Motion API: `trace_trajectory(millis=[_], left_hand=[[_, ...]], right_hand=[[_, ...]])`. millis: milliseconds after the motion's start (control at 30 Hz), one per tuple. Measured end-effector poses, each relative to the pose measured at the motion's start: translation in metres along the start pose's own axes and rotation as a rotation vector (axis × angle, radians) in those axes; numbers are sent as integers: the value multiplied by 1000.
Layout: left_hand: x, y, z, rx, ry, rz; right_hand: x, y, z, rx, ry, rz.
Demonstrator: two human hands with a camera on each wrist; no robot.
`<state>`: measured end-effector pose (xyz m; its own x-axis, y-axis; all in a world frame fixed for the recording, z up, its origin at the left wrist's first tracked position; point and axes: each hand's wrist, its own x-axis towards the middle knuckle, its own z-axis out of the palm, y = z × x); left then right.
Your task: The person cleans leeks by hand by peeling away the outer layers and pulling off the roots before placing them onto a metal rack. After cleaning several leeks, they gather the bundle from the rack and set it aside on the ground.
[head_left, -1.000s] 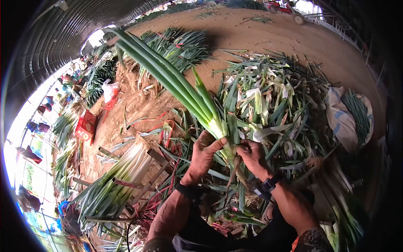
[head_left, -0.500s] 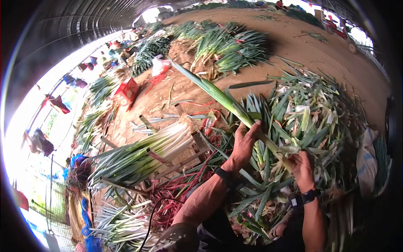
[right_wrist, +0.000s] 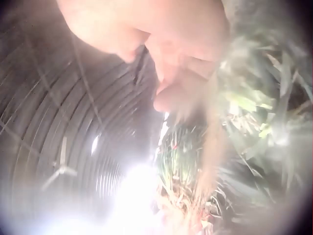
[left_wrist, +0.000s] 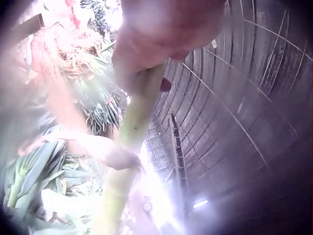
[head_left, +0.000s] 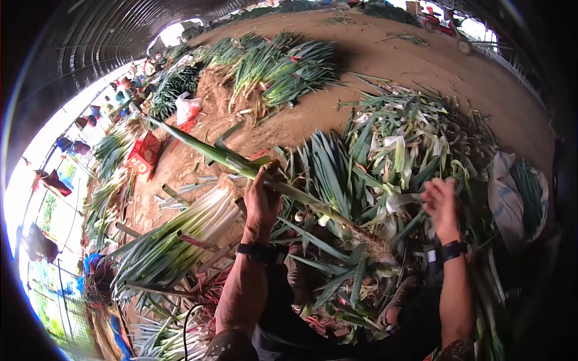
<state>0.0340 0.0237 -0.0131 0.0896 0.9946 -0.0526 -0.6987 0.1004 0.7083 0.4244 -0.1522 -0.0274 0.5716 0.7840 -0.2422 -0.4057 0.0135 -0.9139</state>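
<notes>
My left hand (head_left: 263, 198) grips a long green onion (head_left: 307, 200) partway along its stem. Its green leaves reach up to the left, and its rooty end slants down to the right, over the leaf pile. In the left wrist view the pale stem (left_wrist: 138, 110) passes beneath the curled fingers, with a loose strip of skin (left_wrist: 110, 149) across it. My right hand (head_left: 442, 207) is raised to the right of the onion, apart from it, fingers loosely spread. A blurred tan strip (right_wrist: 211, 142) hangs below the fingers in the right wrist view.
Stripped leaves lie in a big pile (head_left: 403, 138) ahead and right. Cleaned green onions (head_left: 180, 231) rest in a wooden rack at left. Tied bundles (head_left: 289, 66) lie farther back. A red box (head_left: 145, 153) stands left, a white sack (head_left: 506, 192) right.
Both hands were together on the green onion. The left has carried it leftward, turning its root end into view; the right has come away to the right, and its fingers have loosened.
</notes>
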Motion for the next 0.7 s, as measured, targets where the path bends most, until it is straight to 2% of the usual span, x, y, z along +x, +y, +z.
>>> trace_trajectory(millis=[33,67,133,167,200,233,267,333,367,467,500,567,600,667,700], left_hand=[[-1,-6,3,-32,-66,8],[-1,-12,8,-64,-134,13],[-5,-22,19,-121,-236,-9],[-8,-26,26,-145,-272,-34],[-9,-30,32,-168,-306,-56],[-9,-34,38,-144,-342,-38],[-11,-39,43,-153,-346,-70],[-20,-47,56,-175,-350,-132],[-25,-51,61,-175,-321,-163],[-27,-66,62,-174,-389,-229],[-29,-68,64,-183,-399,-229],[-33,-69,67,-200,-420,-225],[-34,-67,69,-102,-430,-232],[-37,-62,72,91,-451,-242],[-41,-61,69,233,-401,-293]], right_hand=[[-13,2,20,-183,-52,11],[-30,1,42,-311,-158,-107],[-43,28,68,-302,-352,-207],[-55,29,79,-487,-398,-244],[-53,52,83,-550,-445,-499],[-64,45,92,-703,-484,-604],[-61,57,95,-751,-482,-870],[-66,56,105,-796,-467,-939],[-65,58,107,-791,-450,-958],[-74,52,108,-933,-471,-696],[-71,58,106,-955,-439,-639],[-59,75,97,-1030,-490,-564],[-58,75,96,-1069,-516,-529],[-61,73,94,-869,-511,-488],[-63,69,94,-771,-507,-468]])
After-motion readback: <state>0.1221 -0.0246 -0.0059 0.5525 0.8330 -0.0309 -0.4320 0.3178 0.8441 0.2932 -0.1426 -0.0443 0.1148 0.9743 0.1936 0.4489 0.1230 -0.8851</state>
